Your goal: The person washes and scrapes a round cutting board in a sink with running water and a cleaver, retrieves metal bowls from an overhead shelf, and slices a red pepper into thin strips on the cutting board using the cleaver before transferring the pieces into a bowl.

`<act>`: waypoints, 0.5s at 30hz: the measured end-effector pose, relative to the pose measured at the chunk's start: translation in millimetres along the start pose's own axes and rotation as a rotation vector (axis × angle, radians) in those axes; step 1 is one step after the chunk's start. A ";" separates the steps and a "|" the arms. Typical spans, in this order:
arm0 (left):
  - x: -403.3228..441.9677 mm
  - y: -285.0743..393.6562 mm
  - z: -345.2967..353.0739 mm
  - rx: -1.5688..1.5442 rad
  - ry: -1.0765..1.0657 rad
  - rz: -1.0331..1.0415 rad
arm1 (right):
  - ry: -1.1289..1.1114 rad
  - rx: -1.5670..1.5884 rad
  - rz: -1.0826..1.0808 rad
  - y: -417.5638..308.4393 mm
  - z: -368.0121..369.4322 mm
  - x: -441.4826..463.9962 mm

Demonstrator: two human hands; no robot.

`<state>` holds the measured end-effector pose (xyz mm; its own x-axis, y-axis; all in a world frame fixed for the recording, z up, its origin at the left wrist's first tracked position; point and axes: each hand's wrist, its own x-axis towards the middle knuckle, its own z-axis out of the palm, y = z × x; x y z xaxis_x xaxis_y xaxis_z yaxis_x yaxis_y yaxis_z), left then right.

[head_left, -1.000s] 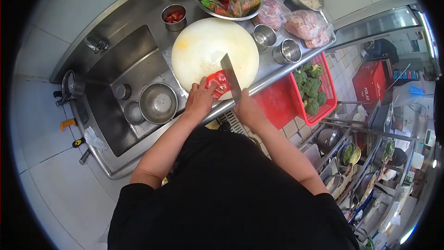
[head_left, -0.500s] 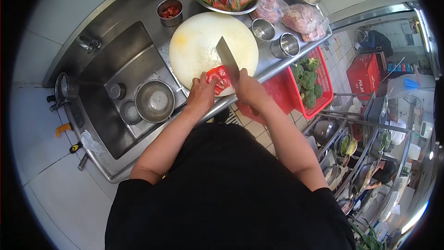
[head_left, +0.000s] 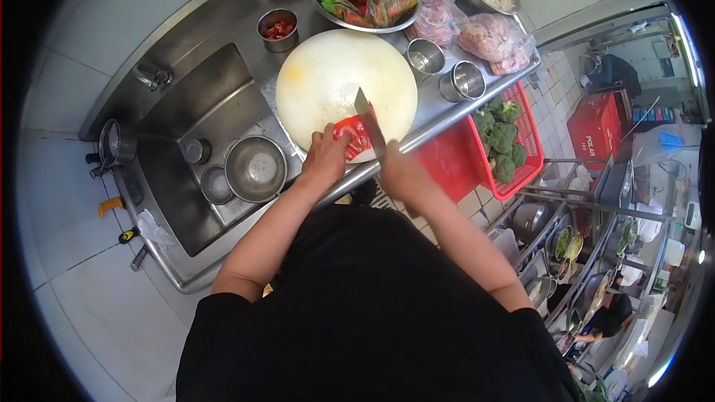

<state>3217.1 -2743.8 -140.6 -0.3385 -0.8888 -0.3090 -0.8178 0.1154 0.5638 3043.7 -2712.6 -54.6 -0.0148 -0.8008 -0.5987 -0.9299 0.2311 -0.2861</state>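
Observation:
A round white cutting board [head_left: 320,67] lies on the steel counter, with a flattened piece of red bell pepper [head_left: 353,137] near its front edge. My left hand [head_left: 325,159] holds the pepper down with bent fingertips from the left. My right hand [head_left: 406,177] is closed round the handle of a cleaver [head_left: 371,125], which the fingers mostly hide. The blade stands at the pepper's right side, its tip pointing away from me; whether it touches the pepper I cannot tell.
Beyond the board are a cup of red pieces [head_left: 279,30], a steel bowl with bagged peppers [head_left: 365,0], two steel cups [head_left: 463,80] and bagged meat [head_left: 491,39]. A sink [head_left: 186,201] with bowls lies left; a red basket of broccoli [head_left: 500,138] sits right. People work in the background.
My right hand and the cleaver have shifted slightly toward me. My left hand stays on the pepper. The whole view has moved a little down and right.

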 end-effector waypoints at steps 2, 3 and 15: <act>1.0 -2.0 1.9 0.004 0.022 0.011 | 0.073 0.056 0.008 12.7 29.5 8.0; -0.6 -3.0 3.7 0.019 0.035 0.028 | 0.067 0.055 0.010 16.9 33.3 14.3; 7.2 -3.9 -4.0 0.009 -0.005 0.052 | 0.040 0.047 0.002 4.6 17.6 19.3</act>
<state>3219.6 -2752.4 -142.0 -0.3828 -0.8793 -0.2834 -0.8033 0.1653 0.5721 3045.7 -2717.3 -80.6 -0.0325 -0.8216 -0.5692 -0.9117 0.2577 -0.3199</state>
